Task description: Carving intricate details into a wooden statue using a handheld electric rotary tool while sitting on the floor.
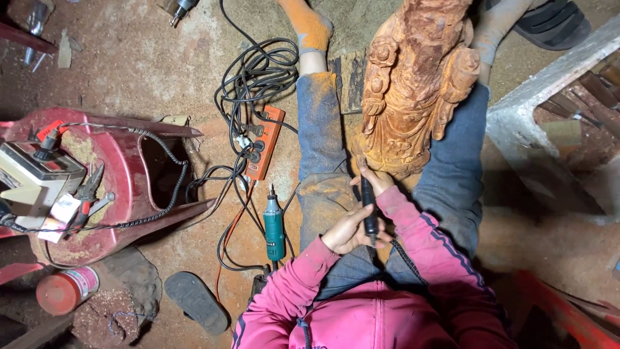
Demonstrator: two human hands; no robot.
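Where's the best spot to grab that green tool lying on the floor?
Grip the green rotary tool around its thick green middle, coming from above. It lies flat, pointed bit toward the orange power strip, cord at the near end, so the fat body is safest.

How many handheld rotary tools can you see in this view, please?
3: a black one held in both hands at the carving's base, a green one lying on the floor, and one partly cut off at the top edge.

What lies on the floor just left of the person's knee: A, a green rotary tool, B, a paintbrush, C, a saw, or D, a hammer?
A: a green rotary tool lies on the dusty floor beside the orange power strip, while both hands, left hand and right hand, grip a black handpiece against the carving.
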